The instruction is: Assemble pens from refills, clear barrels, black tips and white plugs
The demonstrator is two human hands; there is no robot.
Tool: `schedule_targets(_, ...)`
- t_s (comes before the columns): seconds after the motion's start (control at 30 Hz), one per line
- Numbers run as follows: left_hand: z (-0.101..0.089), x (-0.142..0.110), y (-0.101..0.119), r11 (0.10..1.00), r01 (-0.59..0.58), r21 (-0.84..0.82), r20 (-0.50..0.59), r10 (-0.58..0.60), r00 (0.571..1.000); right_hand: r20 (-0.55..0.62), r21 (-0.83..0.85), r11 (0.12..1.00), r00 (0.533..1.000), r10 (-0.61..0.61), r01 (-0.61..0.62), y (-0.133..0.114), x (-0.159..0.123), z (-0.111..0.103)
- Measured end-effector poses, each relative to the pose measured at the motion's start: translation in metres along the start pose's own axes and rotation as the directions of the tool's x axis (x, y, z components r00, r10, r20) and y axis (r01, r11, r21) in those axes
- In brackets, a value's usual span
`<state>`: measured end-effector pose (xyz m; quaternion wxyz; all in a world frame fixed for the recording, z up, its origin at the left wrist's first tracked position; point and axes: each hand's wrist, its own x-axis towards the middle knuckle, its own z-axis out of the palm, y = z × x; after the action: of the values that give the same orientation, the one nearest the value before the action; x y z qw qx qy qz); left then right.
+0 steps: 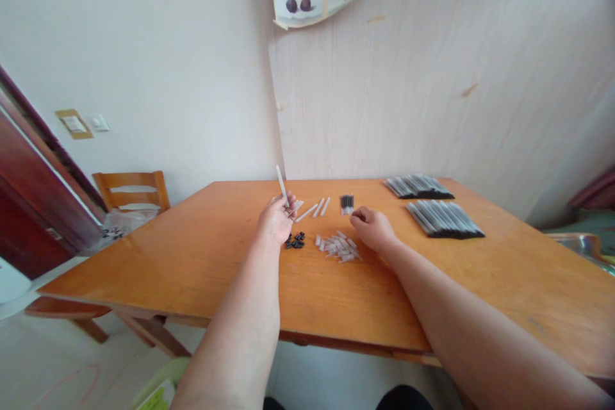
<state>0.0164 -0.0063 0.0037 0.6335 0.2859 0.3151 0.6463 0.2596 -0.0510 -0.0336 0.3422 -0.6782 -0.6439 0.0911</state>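
My left hand is closed around a white pen barrel, which stands up tilted out of the fingers. Several more white barrels lie on the table just right of that hand. Below it is a small heap of black plugs or caps. With its fingers pinched together, my right hand rests beside a row of dark ink refills; what the fingertips hold, if anything, is hidden. Between the hands, nearer me, lies a pile of short whitish translucent pieces.
Two flat bundles of clear pens with black ends, one farther back and one closer, lie on the right of the wooden table. A wooden chair with a plastic bag stands at the left. The wall borders the far edge.
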Motion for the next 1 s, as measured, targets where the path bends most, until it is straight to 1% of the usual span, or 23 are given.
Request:
schedule_targets(0.1, 0.001, -0.001, -0.003, 0.999, -0.025, 0.038, 0.001, 0.024, 1.0, -0.054, -0.044, 0.994, 0.994, 0.099, -0.101, 0.008, 0.004, -0.003)
schedule_targets(0.13, 0.001, 0.0, -0.005, 0.998, -0.026, 0.051, 0.008, 0.026, 1.0, -0.068, -0.068, 0.991, 0.991, 0.112, -0.117, 0.011, 0.006, -0.004)
schedule_targets(0.2, 0.001, 0.002, -0.009, 0.996, -0.035, 0.076, 0.028, 0.033, 0.999, -0.072, -0.132, 0.985, 0.993, 0.098, -0.107, 0.015, 0.008, -0.006)
schedule_targets(0.3, 0.001, 0.006, -0.015, 0.991, -0.063, 0.115, 0.055, 0.057, 0.997, -0.003, -0.242, 0.969, 0.999, 0.047, -0.046, 0.014, 0.007, -0.005)
schedule_targets(0.37, 0.002, 0.008, -0.018, 0.988, -0.072, 0.135, 0.05, 0.065, 0.997, 0.031, -0.287, 0.957, 0.999, 0.04, -0.029, 0.011, 0.005, -0.003)
schedule_targets(0.5, 0.003, 0.008, -0.021, 0.984, -0.065, 0.169, 0.03, 0.061, 0.998, 0.022, -0.304, 0.95, 0.996, 0.085, -0.074, 0.009, 0.007, 0.0)
schedule_targets(0.57, 0.004, 0.009, -0.022, 0.978, -0.069, 0.199, 0.027, 0.064, 0.998, 0.047, -0.308, 0.946, 0.991, 0.123, -0.103, 0.01, 0.012, -0.001)
schedule_targets(0.7, 0.006, 0.009, -0.027, 0.935, -0.133, 0.329, 0.0, 0.141, 0.99, 0.111, -0.353, 0.93, 0.983, 0.147, -0.1, 0.011, 0.025, -0.001)
schedule_targets(0.8, 0.008, 0.01, -0.033, 0.871, -0.234, 0.433, 0.024, 0.248, 0.968, 0.147, -0.372, 0.927, 0.982, 0.119, -0.056, 0.005, 0.037, 0.004)
schedule_targets(0.87, 0.007, 0.012, -0.038, 0.797, -0.326, 0.508, 0.066, 0.341, 0.938, 0.19, -0.378, 0.926, 0.978, 0.088, -0.01, 0.0, 0.045, 0.01)
schedule_targets(0.93, 0.005, 0.013, -0.042, 0.67, -0.416, 0.614, 0.14, 0.426, 0.894, 0.232, -0.382, 0.923, 0.971, 0.052, 0.042, -0.005, 0.052, 0.018)
schedule_targets(1.0, 0.003, 0.013, -0.044, 0.499, -0.476, 0.724, 0.236, 0.469, 0.851, 0.267, -0.392, 0.916, 0.963, 0.028, 0.082, -0.009, 0.059, 0.025)
